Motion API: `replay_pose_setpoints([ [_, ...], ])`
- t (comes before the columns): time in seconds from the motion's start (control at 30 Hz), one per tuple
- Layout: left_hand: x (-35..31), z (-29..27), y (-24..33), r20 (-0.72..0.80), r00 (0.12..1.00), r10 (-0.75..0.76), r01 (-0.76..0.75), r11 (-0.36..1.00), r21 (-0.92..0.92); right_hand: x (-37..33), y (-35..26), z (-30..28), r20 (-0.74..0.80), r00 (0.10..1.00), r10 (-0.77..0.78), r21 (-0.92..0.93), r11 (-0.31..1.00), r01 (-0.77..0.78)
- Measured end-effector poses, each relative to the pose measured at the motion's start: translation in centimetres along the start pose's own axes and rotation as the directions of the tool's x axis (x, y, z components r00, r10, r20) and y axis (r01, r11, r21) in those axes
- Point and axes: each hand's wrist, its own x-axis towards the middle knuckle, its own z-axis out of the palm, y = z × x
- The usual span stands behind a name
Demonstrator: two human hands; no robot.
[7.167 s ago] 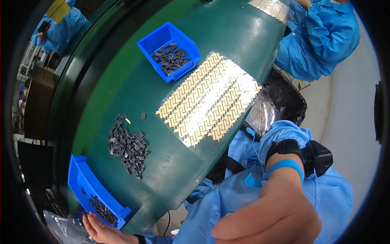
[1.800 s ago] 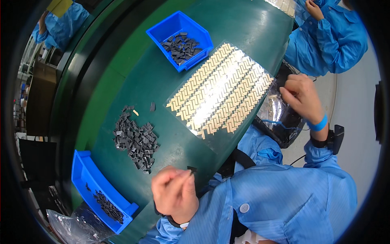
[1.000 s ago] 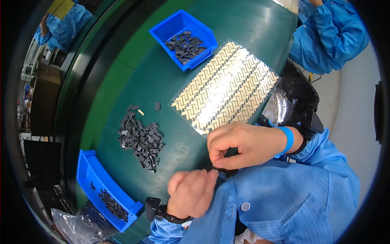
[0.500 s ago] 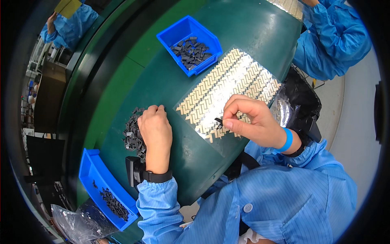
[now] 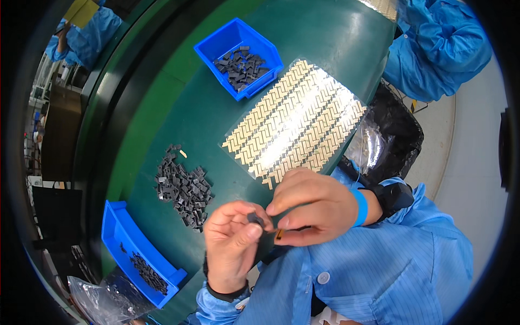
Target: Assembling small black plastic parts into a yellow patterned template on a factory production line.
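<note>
The green desk [image 5: 208,127] carries a clear sheet of cream strips [image 5: 295,122] between 12 and 1 o'clock from the hands, a blue bin [image 5: 219,41] toward 11, a second blue bin [image 5: 151,248] near 8, and a pile of dark grey pieces [image 5: 184,192] toward 10. The right hand [image 5: 317,206] has a narrow grip by a small orange-and-black piece [image 5: 279,234], partly hidden; the left hand [image 5: 233,244], just beside it, pinches a dark grey piece [image 5: 255,219].
</note>
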Motion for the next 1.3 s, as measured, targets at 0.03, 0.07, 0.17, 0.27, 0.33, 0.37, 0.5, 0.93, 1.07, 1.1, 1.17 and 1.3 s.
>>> replay_pose_setpoints([
  [0.03, -0.5, 0.0, -0.6, -0.046, 0.999, -0.025, 0.024, 0.999, -0.024, 0.1, -0.2, 0.5, -0.014, 1.000, 0.006, 0.004, 1.000, -0.006],
  [0.07, -0.8, -0.1, -1.2, -0.092, 0.994, -0.052, 0.047, 0.998, -0.050, -0.1, -0.3, 0.7, -0.011, 1.000, 0.012, 0.005, 1.000, -0.012],
  [0.17, -0.9, 0.1, -2.4, -0.135, 0.991, -0.020, 0.015, 0.999, -0.037, -0.8, -0.2, 1.0, 0.022, 1.000, 0.011, 0.019, 1.000, -0.012],
  [0.27, -0.8, 0.3, -2.9, -0.266, 0.964, -0.021, 0.014, 0.999, -0.029, -0.6, -0.1, 0.8, 0.109, 0.994, -0.002, -0.017, 1.000, 0.004],
  [0.33, -0.7, 0.2, -3.1, -0.337, 0.940, -0.051, 0.042, 0.999, -0.034, -0.6, 0.0, 0.5, 0.172, 0.984, -0.035, -0.087, 0.995, 0.050],
  [0.37, -0.6, 0.2, -3.3, -0.340, 0.939, -0.053, 0.042, 0.998, -0.038, -0.6, 0.0, 0.5, 0.235, 0.970, -0.066, -0.154, 0.982, 0.104],
  [0.5, -0.5, -0.5, -3.6, -0.310, 0.945, -0.100, 0.100, 0.995, -0.015, -0.5, -0.3, 0.6, 0.254, 0.963, -0.093, -0.249, 0.955, 0.158],
  [0.93, -1.7, 0.2, -3.4, -0.206, 0.957, 0.202, -0.149, 0.957, 0.248, -0.7, -0.4, 1.3, -0.053, 0.784, 0.618, 0.335, 0.751, -0.570],
  [1.07, -1.8, -0.1, -3.4, -0.253, 0.943, 0.218, -0.177, 0.968, 0.177, -1.0, -0.1, 1.5, 0.032, 0.758, 0.651, 0.563, 0.615, -0.552],
  [1.1, -1.7, 0.1, -3.3, -0.253, 0.942, 0.218, -0.177, 0.968, 0.178, -1.0, 0.0, 1.7, 0.024, 0.746, 0.666, 0.644, 0.560, -0.521],
  [1.17, -1.7, 0.7, -3.3, -0.308, 0.931, 0.196, -0.137, 0.970, 0.203, -1.0, -0.1, 1.9, 0.036, 0.740, 0.672, 0.657, 0.542, -0.524],
  [1.3, -1.6, 0.5, -3.5, -0.283, 0.926, 0.251, -0.173, 0.947, 0.271, -0.8, -0.8, 2.0, 0.088, 0.665, 0.742, 0.742, 0.396, -0.541],
])
